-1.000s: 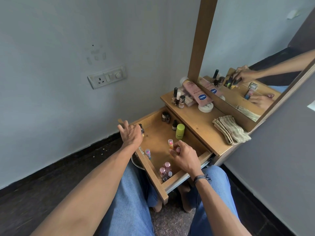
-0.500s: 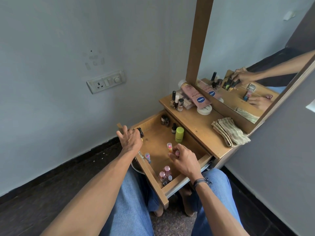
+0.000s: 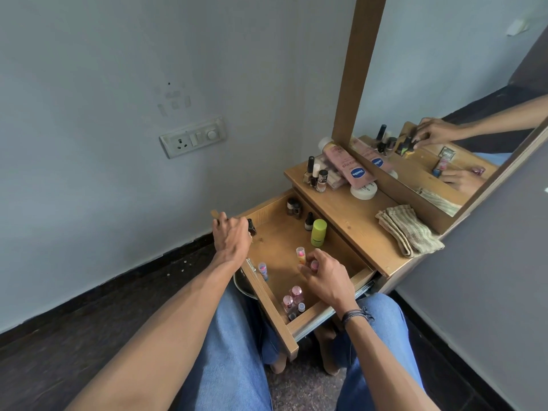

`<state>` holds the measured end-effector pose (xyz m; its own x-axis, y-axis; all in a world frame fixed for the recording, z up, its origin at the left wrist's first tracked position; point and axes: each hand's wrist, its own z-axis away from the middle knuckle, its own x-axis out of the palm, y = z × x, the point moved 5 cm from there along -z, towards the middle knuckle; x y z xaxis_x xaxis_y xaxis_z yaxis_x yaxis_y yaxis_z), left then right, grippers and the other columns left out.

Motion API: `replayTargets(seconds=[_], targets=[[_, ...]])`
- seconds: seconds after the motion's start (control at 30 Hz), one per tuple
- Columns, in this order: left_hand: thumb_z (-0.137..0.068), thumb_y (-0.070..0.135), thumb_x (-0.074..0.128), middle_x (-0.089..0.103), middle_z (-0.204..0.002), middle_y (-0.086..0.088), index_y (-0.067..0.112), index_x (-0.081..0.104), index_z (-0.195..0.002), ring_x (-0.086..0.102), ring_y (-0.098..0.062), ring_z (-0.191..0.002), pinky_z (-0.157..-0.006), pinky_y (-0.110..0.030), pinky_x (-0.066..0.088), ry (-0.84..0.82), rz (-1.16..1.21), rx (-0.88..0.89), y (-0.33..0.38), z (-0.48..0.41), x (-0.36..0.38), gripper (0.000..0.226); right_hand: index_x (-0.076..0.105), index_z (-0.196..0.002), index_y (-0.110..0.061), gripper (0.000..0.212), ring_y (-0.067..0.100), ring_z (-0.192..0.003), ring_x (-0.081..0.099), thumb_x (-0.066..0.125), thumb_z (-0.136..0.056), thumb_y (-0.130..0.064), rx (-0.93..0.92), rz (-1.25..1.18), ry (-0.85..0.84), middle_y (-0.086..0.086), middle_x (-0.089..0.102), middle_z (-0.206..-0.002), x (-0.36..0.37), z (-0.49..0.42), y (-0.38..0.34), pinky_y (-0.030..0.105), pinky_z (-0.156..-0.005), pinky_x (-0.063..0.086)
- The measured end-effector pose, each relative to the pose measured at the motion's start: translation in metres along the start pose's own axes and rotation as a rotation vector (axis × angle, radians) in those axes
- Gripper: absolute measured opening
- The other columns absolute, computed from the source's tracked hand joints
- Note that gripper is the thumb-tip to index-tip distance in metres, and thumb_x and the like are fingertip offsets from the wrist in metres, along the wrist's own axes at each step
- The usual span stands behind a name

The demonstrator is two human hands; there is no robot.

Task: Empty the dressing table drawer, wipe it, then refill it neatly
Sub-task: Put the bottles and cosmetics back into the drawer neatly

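Note:
The wooden drawer (image 3: 310, 319) is pulled out over my lap. My left hand (image 3: 232, 239) rests at its left rim, fingers curled around a dark nail polish bottle (image 3: 251, 227). My right hand (image 3: 325, 278) is inside the drawer, its fingertips pinching a small pink-capped bottle (image 3: 314, 264) beside a clear-capped lip balm tube (image 3: 300, 254). Also in the drawer are a green roll-on (image 3: 318, 233), dark bottles (image 3: 294, 206) at the back, a blue-capped tube (image 3: 262, 270) and pink nail polishes (image 3: 292, 298) near the front.
On the dresser top lie a pink lotion bottle (image 3: 344, 165), a white jar (image 3: 363, 190), some nail polishes (image 3: 316, 176) and a folded cloth (image 3: 410, 230). The mirror (image 3: 444, 84) leans behind them. A steel bowl (image 3: 241, 287) sits under the drawer's left side. A wall socket (image 3: 192, 137) is at the left.
My left hand's raised fingers have curled down onto the dark bottle at the drawer's left rim. My right hand has stayed by the lip balm tube, fingers closing slightly.

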<state>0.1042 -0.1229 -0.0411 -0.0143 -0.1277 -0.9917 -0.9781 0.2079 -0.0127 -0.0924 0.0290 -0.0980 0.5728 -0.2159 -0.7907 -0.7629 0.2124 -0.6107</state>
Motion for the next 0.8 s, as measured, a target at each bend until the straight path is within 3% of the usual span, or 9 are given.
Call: replayTargets(seconds=[0.43,0.7,0.8], targets=[[-0.077,0.011,0.081,0.073,-0.076,-0.016,0.006,0.071,-0.08,0.059,-0.03,-0.088,-0.075,-0.037,0.042,0.007,-0.017,0.048,-0.0004,-0.0012,-0.0069,0.011,0.05,-0.089,-0.032,0.022,0.007,-0.071,0.056,0.063,-0.088,-0.049,0.0,0.002,-0.001,-0.014,0.057,-0.084,-0.001,0.0001,0.0006,0.031,-0.06,0.045],[-0.085,0.026,0.078,0.076,-0.086,-0.014,0.011,0.066,-0.104,0.064,-0.031,-0.1,-0.089,-0.044,0.05,0.032,-0.041,0.046,-0.0018,-0.0048,0.0029,0.027,0.053,-0.088,-0.031,0.02,0.013,-0.073,0.059,0.066,-0.087,-0.046,0.015,-0.003,-0.002,-0.012,0.06,-0.085,-0.0016,-0.0004,-0.0007,0.034,-0.063,0.047],[-0.079,0.029,0.082,0.077,-0.088,-0.012,0.01,0.067,-0.106,0.067,-0.029,-0.095,-0.084,-0.042,0.051,0.057,-0.025,0.048,-0.0014,-0.0032,0.0015,0.036,0.056,-0.089,-0.031,0.016,0.011,-0.072,0.059,0.067,-0.088,-0.043,0.041,-0.025,-0.007,-0.013,0.059,-0.081,-0.0002,-0.0023,0.0004,0.032,-0.062,0.048]])
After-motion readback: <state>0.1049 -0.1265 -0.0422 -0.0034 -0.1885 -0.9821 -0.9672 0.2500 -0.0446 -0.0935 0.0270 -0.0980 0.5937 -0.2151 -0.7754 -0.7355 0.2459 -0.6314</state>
